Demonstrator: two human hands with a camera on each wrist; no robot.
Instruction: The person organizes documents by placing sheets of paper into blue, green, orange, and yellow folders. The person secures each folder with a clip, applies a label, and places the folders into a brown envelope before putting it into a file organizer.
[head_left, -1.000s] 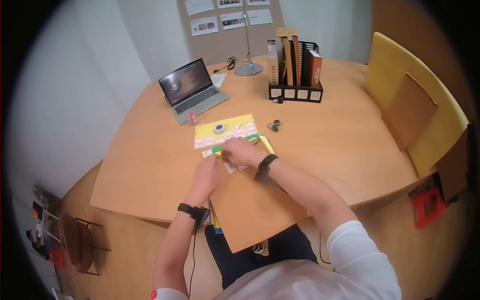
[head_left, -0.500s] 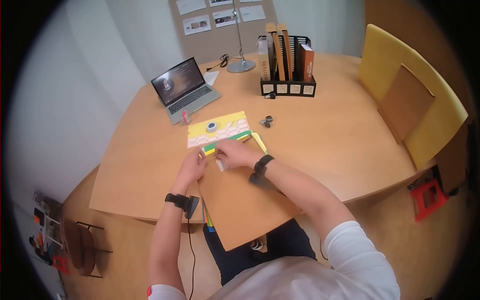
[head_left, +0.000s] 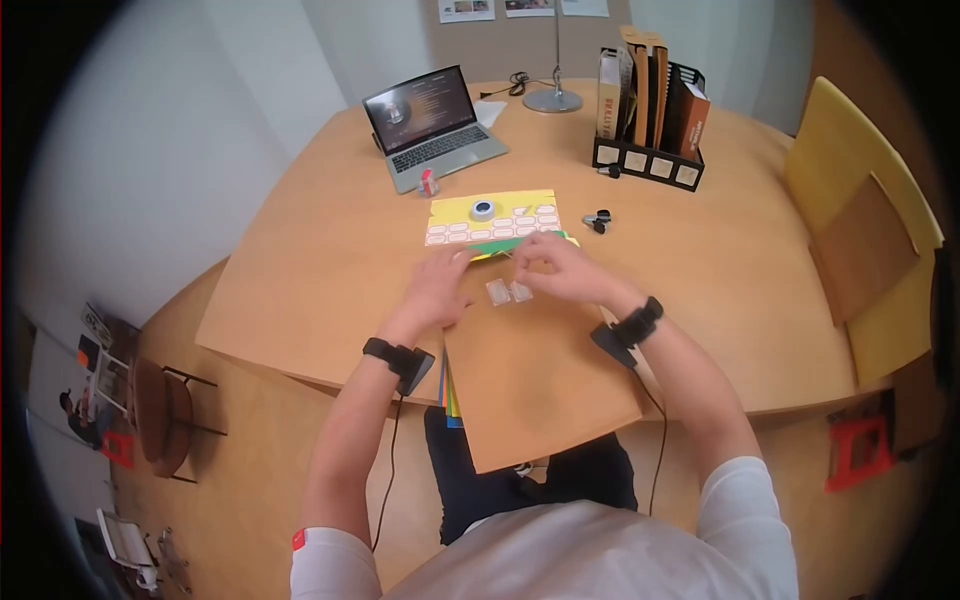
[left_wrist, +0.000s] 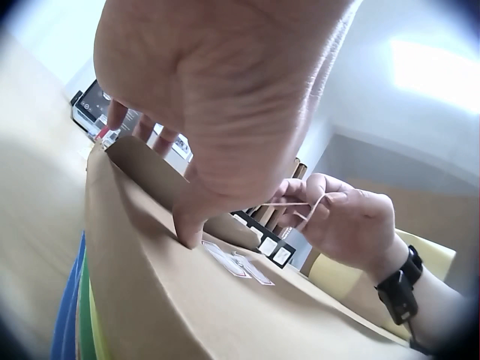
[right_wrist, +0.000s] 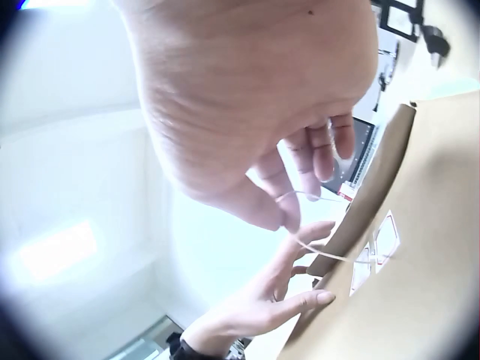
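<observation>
A brown paper folder [head_left: 545, 370] lies over the desk's front edge, tilted toward the person. Two small white labels with red borders [head_left: 498, 292] are on its front near the flap. My right hand [head_left: 562, 268] pinches a thin pale string [right_wrist: 322, 253] between thumb and forefinger; it loops down to the folder beside the labels. With fingers spread, my left hand [head_left: 435, 290] rests on the folder's upper left, its thumb pressing the front by the flap. Blue, green and yellow folders [left_wrist: 67, 300] stick out beneath the brown one.
Beyond the folder lies a yellow sheet with white labels [head_left: 465, 232], a tape roll [head_left: 484, 210] on it. Black clips [head_left: 598, 222] sit to the right. Farther back stand a laptop [head_left: 430, 130], a lamp base [head_left: 552, 100] and a black file rack [head_left: 650, 160].
My right hand has drawn away to the right from my left hand, string in its fingers. The left hand has spread out onto the folder, baring both labels. The head view has shifted.
</observation>
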